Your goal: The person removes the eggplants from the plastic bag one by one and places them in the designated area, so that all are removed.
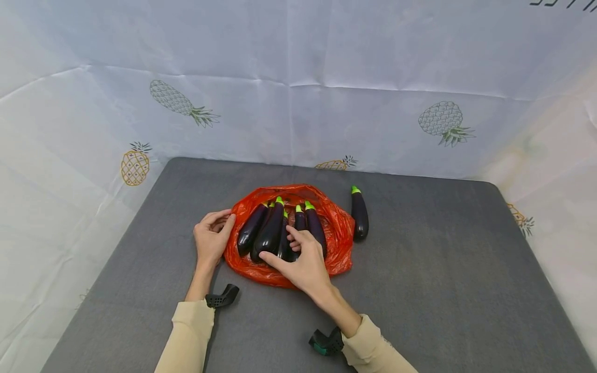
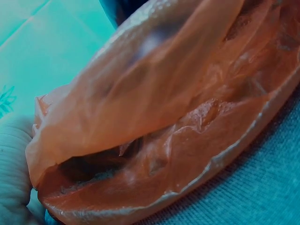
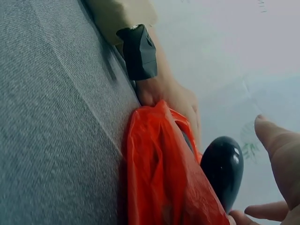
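Near the middle of the grey tabletop [image 1: 420, 290], both hands work at a red plastic bag [image 1: 338, 233] of eggplants.

Toward the tabletop's far edge lies the bag, spread open, with a cluster of dark eggplants [image 1: 270, 233] lying on it, green stems pointing to the far edge. The left hand [image 1: 212, 241] lies at the bag's left rim, fingers fairly straight against the plastic; whether it pinches the film cannot be told. The right hand [image 1: 305, 261] rests on top of the cluster, fingers spread and loosely bent over the near ends of the fruit, touching rather than clasping any one. One more eggplant [image 1: 359, 215] lies alone on the bare surface just beside the bag's right rim, stem likewise toward the far edge.
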Available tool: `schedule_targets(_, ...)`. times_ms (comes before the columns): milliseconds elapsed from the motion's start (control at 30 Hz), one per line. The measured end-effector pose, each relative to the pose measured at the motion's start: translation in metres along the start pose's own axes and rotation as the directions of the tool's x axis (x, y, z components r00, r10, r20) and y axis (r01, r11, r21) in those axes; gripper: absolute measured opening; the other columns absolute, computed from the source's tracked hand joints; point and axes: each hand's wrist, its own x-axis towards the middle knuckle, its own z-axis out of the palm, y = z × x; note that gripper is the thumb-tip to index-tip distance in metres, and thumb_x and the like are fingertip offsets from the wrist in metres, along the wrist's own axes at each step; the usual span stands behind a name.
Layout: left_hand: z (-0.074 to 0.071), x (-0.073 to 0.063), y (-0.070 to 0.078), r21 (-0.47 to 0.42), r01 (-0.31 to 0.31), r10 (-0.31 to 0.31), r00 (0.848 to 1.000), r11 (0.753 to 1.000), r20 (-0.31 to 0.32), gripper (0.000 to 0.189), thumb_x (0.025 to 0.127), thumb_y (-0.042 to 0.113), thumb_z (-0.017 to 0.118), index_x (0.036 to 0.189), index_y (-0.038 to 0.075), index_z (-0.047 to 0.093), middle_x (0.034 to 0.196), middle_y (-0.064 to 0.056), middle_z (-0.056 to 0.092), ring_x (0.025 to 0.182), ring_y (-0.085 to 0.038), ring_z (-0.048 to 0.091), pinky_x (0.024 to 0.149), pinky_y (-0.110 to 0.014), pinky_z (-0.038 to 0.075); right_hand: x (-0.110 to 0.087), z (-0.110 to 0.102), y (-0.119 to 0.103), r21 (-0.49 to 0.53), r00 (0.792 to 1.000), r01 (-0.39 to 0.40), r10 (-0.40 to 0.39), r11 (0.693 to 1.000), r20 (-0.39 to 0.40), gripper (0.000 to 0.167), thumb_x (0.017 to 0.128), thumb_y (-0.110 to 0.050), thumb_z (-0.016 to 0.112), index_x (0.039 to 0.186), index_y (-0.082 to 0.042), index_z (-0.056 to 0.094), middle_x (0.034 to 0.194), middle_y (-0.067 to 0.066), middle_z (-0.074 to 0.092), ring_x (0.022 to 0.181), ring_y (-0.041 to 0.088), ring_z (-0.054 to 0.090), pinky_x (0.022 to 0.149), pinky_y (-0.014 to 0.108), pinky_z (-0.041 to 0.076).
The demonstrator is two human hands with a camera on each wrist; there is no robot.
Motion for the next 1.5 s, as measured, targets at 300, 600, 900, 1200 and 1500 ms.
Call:
schedule_targets(300,0.001,0.000,0.001,-0.008,-0.005,0.005,1.000,1.000,-0.002,0.018,0.088,-0.007,0.073,0.103,-0.018,0.072,0.092,-0.023,0.067,0.075,0.000,0.067,0.075,-0.009,0.057,0.000,0.010,-0.006,-0.073,0.999,-0.037,0.039,0.997,0.024,0.089,0.079,-0.052,0.085,0.146,-0.001,0.054,0.124,0.013,0.063,0.103,0.024,0.060,0.086,0.037,0.055)
schedule_targets(600,0.001,-0.001,0.002,0.005,0.004,-0.004,1.000,1.000,-0.001,0.018,0.089,-0.005,0.073,0.104,-0.017,0.073,0.093,-0.023,0.067,0.076,0.001,0.067,0.075,-0.009,0.057,0.002,0.015,-0.006,-0.117,0.999,-0.027,0.029,0.993,0.015,0.089,0.080,-0.050,0.085,0.145,0.002,0.055,0.129,0.015,0.063,0.116,0.029,0.056,0.099,0.048,0.052)
schedule_targets(900,0.001,-0.001,0.005,0.006,0.017,-0.017,1.000,1.000,-0.001,0.018,0.089,-0.005,0.073,0.103,-0.016,0.073,0.091,-0.018,0.067,0.076,0.000,0.067,0.075,-0.010,0.057,0.005,0.021,-0.005,-0.160,1.000,0.000,0.000,0.987,0.003,0.089,0.080,-0.051,0.085,0.145,0.002,0.054,0.129,0.015,0.062,0.116,0.031,0.057,0.098,0.047,0.053)
schedule_targets(1200,0.001,0.001,0.004,-0.014,0.031,-0.031,1.000,0.999,-0.002,0.018,0.089,-0.005,0.073,0.103,-0.017,0.073,0.089,-0.012,0.067,0.075,-0.002,0.067,0.075,-0.011,0.058,0.005,0.018,-0.005,-0.150,1.000,0.027,-0.028,0.988,-0.003,0.079,0.085,-0.044,0.082,0.144,0.003,0.055,0.126,0.015,0.062,0.113,0.030,0.060,0.093,0.044,0.057)
schedule_targets(1500,0.000,0.000,0.005,-0.012,0.025,-0.026,1.000,1.000,-0.003,0.018,0.089,-0.006,0.073,0.103,-0.017,0.073,0.090,-0.014,0.067,0.075,-0.001,0.067,0.075,-0.010,0.057,0.006,0.012,-0.008,-0.110,1.000,0.006,-0.005,0.994,0.014,0.077,0.086,-0.039,0.082,0.143,0.004,0.056,0.125,0.014,0.063,0.104,0.027,0.062,0.083,0.037,0.055)
